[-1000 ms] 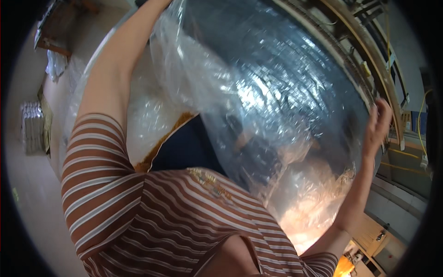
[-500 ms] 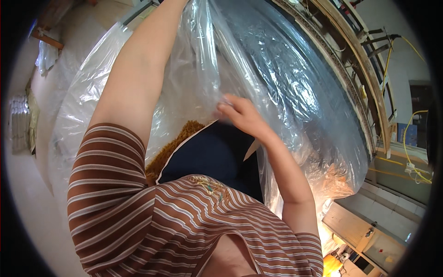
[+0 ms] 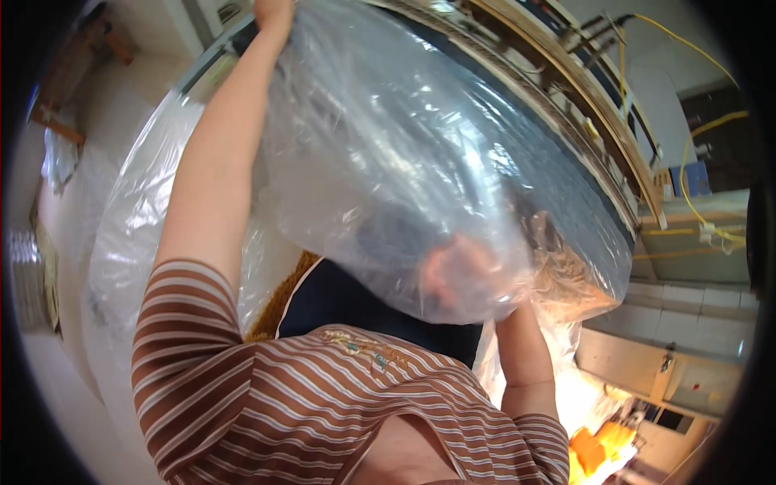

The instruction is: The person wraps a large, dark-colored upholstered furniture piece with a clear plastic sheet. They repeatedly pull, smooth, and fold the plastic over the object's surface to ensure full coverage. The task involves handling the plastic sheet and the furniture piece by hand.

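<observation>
A large sheet of clear plastic (image 3: pixel 356 162) hangs in front of me and spreads to the right. My left arm reaches far up, and my left hand (image 3: pixel 275 14) is at the top edge, where the plastic's gathered edge meets it; its fingertips are cut off by the frame. Behind the loose plastic, my right hand (image 3: pixel 461 271) shows as a blurred shape, its fingers smeared. Below the sheet's lower edge is a dark navy cloth (image 3: pixel 356 303) with a pale edge. Shaggy brown material (image 3: pixel 279 303) lies beside it.
At right, a dark grey-blue surface (image 3: pixel 558 153) under plastic curves along a wooden frame (image 3: pixel 582 105). Yellow cables (image 3: pixel 687 174) hang beyond it. A wooden cabinet (image 3: pixel 630 356) and a bright orange object (image 3: pixel 598 449) are at lower right. More clear plastic (image 3: pixel 145 202) lies at left.
My right hand has moved down and right, and is now behind the plastic. The sheet has billowed down toward me. My left hand has come into view at the top.
</observation>
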`<control>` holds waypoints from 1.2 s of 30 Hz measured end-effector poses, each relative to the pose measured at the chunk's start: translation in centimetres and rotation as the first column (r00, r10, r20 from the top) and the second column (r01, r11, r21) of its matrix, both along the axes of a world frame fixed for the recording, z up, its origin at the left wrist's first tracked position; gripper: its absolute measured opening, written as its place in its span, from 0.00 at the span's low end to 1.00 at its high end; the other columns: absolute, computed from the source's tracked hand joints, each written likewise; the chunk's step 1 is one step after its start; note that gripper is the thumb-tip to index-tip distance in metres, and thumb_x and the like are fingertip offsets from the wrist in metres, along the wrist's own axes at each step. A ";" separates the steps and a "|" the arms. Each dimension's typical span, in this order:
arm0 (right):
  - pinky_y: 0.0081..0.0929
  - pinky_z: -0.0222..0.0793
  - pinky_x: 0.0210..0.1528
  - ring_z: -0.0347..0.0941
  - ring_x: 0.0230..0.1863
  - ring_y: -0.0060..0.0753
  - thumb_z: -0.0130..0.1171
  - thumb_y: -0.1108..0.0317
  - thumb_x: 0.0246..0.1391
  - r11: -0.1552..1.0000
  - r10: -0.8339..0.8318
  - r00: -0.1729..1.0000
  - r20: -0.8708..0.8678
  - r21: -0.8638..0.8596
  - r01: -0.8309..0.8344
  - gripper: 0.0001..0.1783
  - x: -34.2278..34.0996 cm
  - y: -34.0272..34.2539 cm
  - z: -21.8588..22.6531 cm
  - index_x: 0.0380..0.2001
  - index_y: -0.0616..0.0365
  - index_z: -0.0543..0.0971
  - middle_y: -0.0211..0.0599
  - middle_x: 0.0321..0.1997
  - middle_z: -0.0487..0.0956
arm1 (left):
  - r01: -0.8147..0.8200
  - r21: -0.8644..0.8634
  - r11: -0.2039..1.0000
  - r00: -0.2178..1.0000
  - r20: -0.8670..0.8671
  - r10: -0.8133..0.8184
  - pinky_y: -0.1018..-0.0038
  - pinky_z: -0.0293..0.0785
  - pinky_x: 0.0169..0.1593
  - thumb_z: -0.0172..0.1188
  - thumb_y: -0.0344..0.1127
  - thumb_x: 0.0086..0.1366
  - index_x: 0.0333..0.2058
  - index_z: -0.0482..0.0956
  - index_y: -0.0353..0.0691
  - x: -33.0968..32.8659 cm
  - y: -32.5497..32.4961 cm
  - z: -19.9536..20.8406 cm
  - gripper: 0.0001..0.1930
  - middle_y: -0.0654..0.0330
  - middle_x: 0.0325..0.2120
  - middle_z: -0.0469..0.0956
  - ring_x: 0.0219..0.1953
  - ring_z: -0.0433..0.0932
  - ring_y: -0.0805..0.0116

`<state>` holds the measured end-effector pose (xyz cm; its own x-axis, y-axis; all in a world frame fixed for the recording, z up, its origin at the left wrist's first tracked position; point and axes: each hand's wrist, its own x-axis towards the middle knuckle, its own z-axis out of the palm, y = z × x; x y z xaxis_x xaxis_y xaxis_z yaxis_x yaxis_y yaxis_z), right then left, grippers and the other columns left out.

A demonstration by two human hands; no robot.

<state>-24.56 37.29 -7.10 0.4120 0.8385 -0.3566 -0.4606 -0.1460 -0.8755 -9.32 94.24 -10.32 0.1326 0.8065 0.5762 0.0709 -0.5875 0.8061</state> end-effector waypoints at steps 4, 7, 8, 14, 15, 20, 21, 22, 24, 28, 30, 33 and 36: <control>0.25 0.67 0.25 0.69 0.22 0.25 0.52 0.58 0.53 0.779 -0.514 0.805 0.297 -0.233 0.583 0.16 -1.3 -6.3 9.7 0.24 0.61 0.77 0.32 0.24 0.74 | 0.074 0.075 0.994 0.997 -0.042 -0.071 0.65 0.70 0.44 0.52 0.42 0.61 0.35 0.76 0.37 -1.2 0.1 0.5 0.13 0.51 0.32 0.78 0.37 0.77 0.53; 0.24 0.67 0.18 0.67 0.13 0.26 0.53 0.63 0.53 0.510 -0.468 0.865 -0.182 0.744 0.432 0.11 -1.8 -14.1 14.0 0.23 0.58 0.76 0.29 0.16 0.74 | 0.150 0.225 0.963 0.988 -0.080 -0.135 0.59 0.69 0.43 0.52 0.42 0.60 0.34 0.75 0.36 -0.4 -1.8 1.6 0.14 0.47 0.31 0.76 0.37 0.75 0.49; 0.24 0.67 0.17 0.66 0.11 0.26 0.54 0.65 0.54 0.316 -0.123 0.968 -0.220 0.916 0.248 0.09 -1.0 -16.8 14.7 0.26 0.57 0.77 0.30 0.16 0.75 | 0.142 0.206 0.968 0.985 -0.124 -0.118 0.59 0.69 0.43 0.52 0.42 0.59 0.35 0.75 0.36 -0.4 -1.4 1.7 0.14 0.46 0.32 0.76 0.38 0.75 0.48; 0.27 0.70 0.37 0.71 0.32 0.25 0.54 0.67 0.52 0.265 -0.933 0.344 0.108 0.852 0.452 0.09 -5.2 -12.1 18.4 0.36 0.56 0.75 0.31 0.30 0.76 | 0.124 -0.017 0.992 0.986 -0.106 -0.125 0.64 0.70 0.46 0.54 0.38 0.60 0.38 0.76 0.30 1.7 -1.1 -2.9 0.15 0.45 0.36 0.78 0.39 0.76 0.50; 0.28 0.69 0.39 0.71 0.33 0.27 0.53 0.67 0.53 0.390 -0.912 0.351 0.213 0.717 0.578 0.09 -4.2 -12.1 14.8 0.37 0.57 0.74 0.33 0.32 0.75 | 0.089 0.066 0.994 0.994 -0.065 -0.085 0.64 0.70 0.45 0.54 0.37 0.60 0.36 0.76 0.29 1.5 2.1 -2.4 0.15 0.45 0.35 0.78 0.38 0.76 0.52; 0.31 0.66 0.45 0.70 0.41 0.37 0.48 0.66 0.56 0.687 -0.206 0.520 0.829 -0.256 0.680 0.14 -7.5 -17.6 2.0 0.42 0.64 0.71 0.43 0.40 0.74 | 0.175 0.046 0.984 0.959 -0.233 -0.160 0.65 0.70 0.42 0.54 0.38 0.61 0.36 0.75 0.29 3.0 7.2 -2.3 0.15 0.48 0.34 0.78 0.38 0.76 0.56; 0.32 0.65 0.46 0.70 0.43 0.40 0.47 0.66 0.56 0.532 -0.125 0.365 0.922 -0.248 0.810 0.15 -8.4 -21.7 2.7 0.43 0.65 0.70 0.46 0.41 0.74 | 0.203 0.043 0.978 0.953 -0.237 -0.188 0.67 0.70 0.42 0.54 0.38 0.61 0.36 0.75 0.29 2.5 5.8 -3.3 0.15 0.49 0.34 0.77 0.37 0.76 0.57; 0.33 0.65 0.48 0.70 0.44 0.42 0.46 0.66 0.57 0.322 -0.030 0.159 0.987 -0.141 0.936 0.16 -8.9 -26.7 3.8 0.44 0.67 0.69 0.48 0.43 0.73 | 0.227 0.051 0.973 0.947 -0.242 -0.209 0.68 0.70 0.42 0.53 0.38 0.61 0.36 0.75 0.30 1.9 4.6 -3.7 0.14 0.51 0.34 0.77 0.37 0.76 0.59; 0.34 0.64 0.50 0.69 0.47 0.46 0.45 0.66 0.58 -0.090 0.226 -0.340 0.913 0.367 0.926 0.18 -9.1 -39.5 9.5 0.46 0.69 0.68 0.52 0.46 0.73 | 0.371 0.009 0.929 0.902 -0.241 -0.358 0.69 0.70 0.42 0.53 0.39 0.63 0.37 0.74 0.30 2.0 2.5 -2.1 0.14 0.52 0.35 0.77 0.37 0.76 0.60; 0.34 0.70 0.45 0.75 0.43 0.45 0.43 0.56 0.61 -0.270 0.562 -0.395 0.726 0.613 0.742 0.18 -4.6 -49.8 23.7 0.43 0.50 0.78 0.43 0.41 0.80 | 0.532 0.061 0.845 0.831 -0.229 -0.507 0.71 0.69 0.44 0.52 0.38 0.62 0.35 0.74 0.31 4.4 -3.8 -1.9 0.13 0.52 0.34 0.76 0.35 0.75 0.63; 0.35 0.66 0.50 0.70 0.50 0.43 0.46 0.55 0.60 -0.046 0.870 -0.190 0.454 0.459 0.887 0.18 -2.0 -53.8 26.4 0.48 0.49 0.75 0.41 0.48 0.75 | 0.517 0.007 0.856 0.851 -0.110 -0.514 0.70 0.69 0.43 0.52 0.36 0.61 0.33 0.75 0.30 5.3 -9.6 -2.7 0.12 0.52 0.32 0.76 0.34 0.75 0.63; 0.41 0.64 0.48 0.68 0.45 0.45 0.51 0.64 0.56 0.218 0.802 -0.513 0.304 0.651 0.727 0.13 5.2 -40.5 23.5 0.45 0.55 0.72 0.41 0.41 0.72 | 0.276 0.083 0.957 0.950 -0.176 -0.259 0.64 0.69 0.38 0.49 0.36 0.60 0.26 0.75 0.26 3.5 -1.7 -1.0 0.15 0.49 0.26 0.77 0.29 0.74 0.58; 0.40 0.59 0.54 0.67 0.49 0.42 0.53 0.63 0.55 0.500 0.720 -0.499 0.482 0.138 0.855 0.12 4.7 -34.1 11.4 0.42 0.53 0.73 0.39 0.47 0.71 | 0.236 0.242 0.941 0.940 -0.303 -0.158 0.60 0.65 0.34 0.45 0.37 0.62 0.26 0.72 0.22 0.0 -3.4 -0.8 0.18 0.41 0.24 0.75 0.25 0.69 0.55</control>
